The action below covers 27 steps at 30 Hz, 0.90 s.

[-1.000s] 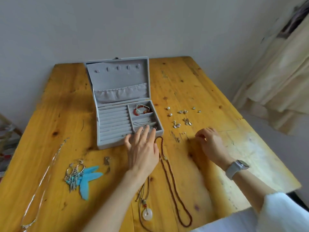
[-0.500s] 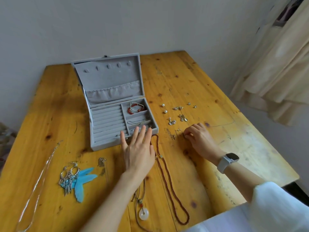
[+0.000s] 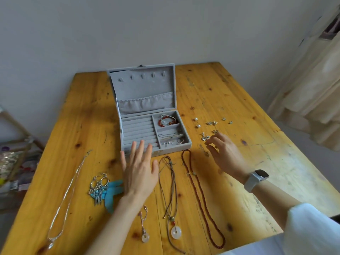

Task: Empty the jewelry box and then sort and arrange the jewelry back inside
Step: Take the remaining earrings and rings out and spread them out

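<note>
The grey jewelry box [image 3: 152,115] stands open toward the table's [image 3: 230,100] far edge. The left hand [image 3: 139,170], fingers spread and empty, hovers at the box's near edge. The right hand [image 3: 223,153], loosely open and holding nothing, reaches over the small earrings [image 3: 205,138] just right of it.

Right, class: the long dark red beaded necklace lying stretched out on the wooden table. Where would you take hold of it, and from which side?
Pinch the long dark red beaded necklace at its top bend, just right of the grey jewelry box, from above. The loop lies flat and narrow, so lifting there probably lets both strands hang free.
</note>
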Each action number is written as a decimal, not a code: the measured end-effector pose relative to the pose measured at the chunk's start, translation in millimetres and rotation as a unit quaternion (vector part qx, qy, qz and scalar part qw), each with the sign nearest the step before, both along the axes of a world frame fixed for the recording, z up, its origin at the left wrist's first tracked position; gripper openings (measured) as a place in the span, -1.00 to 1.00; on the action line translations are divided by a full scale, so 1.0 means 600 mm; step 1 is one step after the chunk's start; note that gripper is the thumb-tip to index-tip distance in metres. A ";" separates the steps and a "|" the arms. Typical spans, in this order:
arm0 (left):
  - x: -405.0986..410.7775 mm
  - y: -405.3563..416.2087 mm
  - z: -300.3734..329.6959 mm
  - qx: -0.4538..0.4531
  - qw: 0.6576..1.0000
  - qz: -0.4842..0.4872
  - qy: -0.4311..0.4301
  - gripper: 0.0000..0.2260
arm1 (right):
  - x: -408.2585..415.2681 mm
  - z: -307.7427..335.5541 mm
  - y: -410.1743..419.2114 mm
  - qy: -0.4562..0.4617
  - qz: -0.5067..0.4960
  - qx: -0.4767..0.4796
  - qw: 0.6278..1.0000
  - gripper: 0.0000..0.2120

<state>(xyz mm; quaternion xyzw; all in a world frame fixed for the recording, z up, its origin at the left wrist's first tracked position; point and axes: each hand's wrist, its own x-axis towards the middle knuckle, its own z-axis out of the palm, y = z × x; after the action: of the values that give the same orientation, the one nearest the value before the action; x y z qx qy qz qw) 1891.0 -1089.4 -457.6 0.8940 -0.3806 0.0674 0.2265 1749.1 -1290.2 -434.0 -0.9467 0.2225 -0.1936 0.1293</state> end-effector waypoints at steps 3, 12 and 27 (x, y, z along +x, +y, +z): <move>0.030 0.040 0.000 0.042 0.997 0.061 0.012 -0.51 | 0.055 0.016 0.044 -0.032 0.039 -0.006 0.999 -0.85; 0.036 0.065 0.003 0.053 0.994 0.087 0.039 -0.51 | 0.202 0.031 0.125 0.117 0.202 -0.040 0.972 -0.68; 0.035 0.072 0.004 0.089 0.992 0.078 0.037 -0.50 | 0.216 0.053 0.109 0.215 0.261 -0.061 0.939 -0.80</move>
<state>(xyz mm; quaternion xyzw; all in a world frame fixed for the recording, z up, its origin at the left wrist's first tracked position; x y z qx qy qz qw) 1912.3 -1046.4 -455.2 0.9393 -0.3059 0.0176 0.1545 1878.9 -1224.6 -402.3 -0.9967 -0.0224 0.0414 0.0665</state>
